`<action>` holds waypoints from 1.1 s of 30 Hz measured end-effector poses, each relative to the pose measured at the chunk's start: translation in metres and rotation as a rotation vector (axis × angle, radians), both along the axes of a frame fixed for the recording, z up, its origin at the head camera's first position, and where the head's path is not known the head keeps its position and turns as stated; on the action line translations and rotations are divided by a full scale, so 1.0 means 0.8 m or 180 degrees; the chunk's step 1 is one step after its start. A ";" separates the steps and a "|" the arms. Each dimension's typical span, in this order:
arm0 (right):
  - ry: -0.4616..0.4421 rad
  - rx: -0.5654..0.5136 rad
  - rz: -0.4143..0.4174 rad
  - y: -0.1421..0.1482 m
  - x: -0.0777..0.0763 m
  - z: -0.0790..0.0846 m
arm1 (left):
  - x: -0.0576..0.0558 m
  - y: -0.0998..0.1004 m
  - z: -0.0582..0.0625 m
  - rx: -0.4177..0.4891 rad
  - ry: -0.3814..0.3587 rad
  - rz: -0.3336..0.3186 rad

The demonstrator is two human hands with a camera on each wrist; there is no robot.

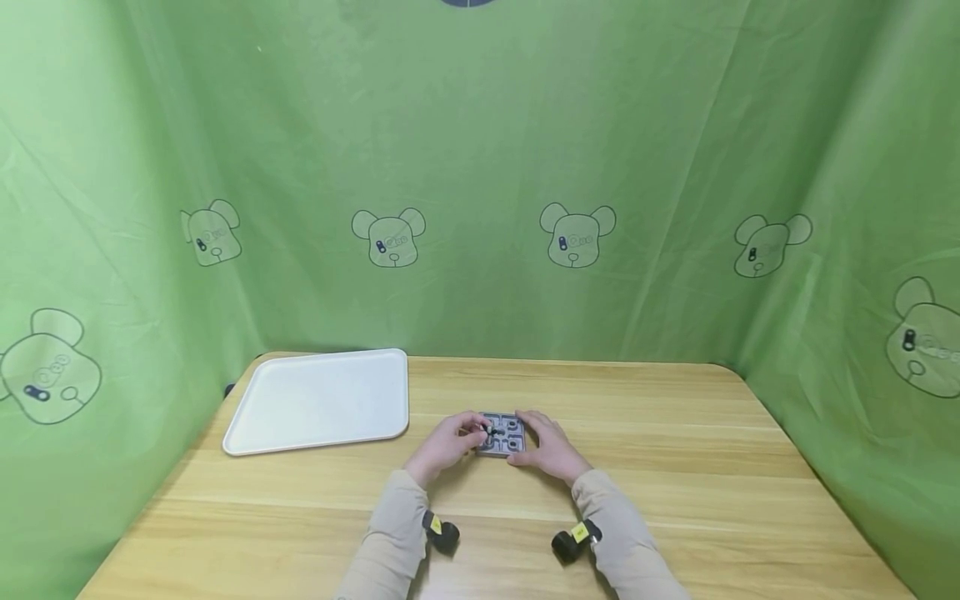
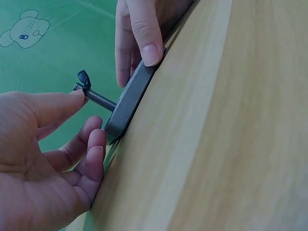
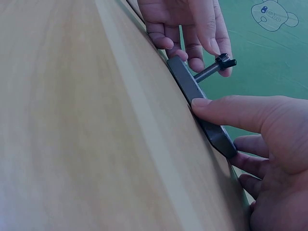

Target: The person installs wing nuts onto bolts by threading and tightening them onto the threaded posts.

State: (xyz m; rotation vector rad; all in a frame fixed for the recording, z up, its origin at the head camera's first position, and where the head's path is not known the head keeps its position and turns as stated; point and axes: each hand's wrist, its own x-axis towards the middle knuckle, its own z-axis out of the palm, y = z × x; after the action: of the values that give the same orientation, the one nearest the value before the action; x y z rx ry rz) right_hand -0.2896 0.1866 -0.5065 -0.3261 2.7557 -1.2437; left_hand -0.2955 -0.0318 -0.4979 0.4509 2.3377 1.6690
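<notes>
A square grey metal plate with round recesses lies flat on the wooden table. From it a threaded bolt stands upright, with a dark wing nut at its top end. My left hand pinches the wing nut between thumb and index finger, its other fingers loosely curled near the plate's left edge. On the opposite side my right hand grips the plate, the thumb on its near edge and the fingers around the right and far edges. In the right wrist view the wing nut is partly covered by left fingertips.
A white rectangular tray rests at the table's back left. The wooden table extends around the hands. Green curtains printed with bear heads hang behind and on both sides.
</notes>
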 end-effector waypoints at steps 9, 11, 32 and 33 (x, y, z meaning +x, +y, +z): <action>0.0047 0.0004 0.0032 0.001 -0.002 -0.002 | -0.001 -0.001 -0.001 0.0151 -0.0126 0.0128; 0.0055 -0.0003 0.0032 0.001 -0.002 -0.002 | -0.001 -0.002 -0.001 0.0177 -0.0123 0.0158; 0.0061 -0.0021 0.0018 0.002 -0.003 -0.006 | -0.001 -0.003 -0.002 0.0072 0.0034 0.0087; 0.0057 -0.0025 0.0019 0.002 -0.003 -0.006 | -0.001 -0.002 -0.002 0.0067 0.0041 0.0086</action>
State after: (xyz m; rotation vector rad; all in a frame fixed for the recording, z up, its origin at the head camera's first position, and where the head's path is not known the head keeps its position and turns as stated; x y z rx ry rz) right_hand -0.2919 0.1881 -0.5111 -0.3479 2.7635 -1.2567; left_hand -0.2960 -0.0338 -0.4992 0.4373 2.3478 1.7092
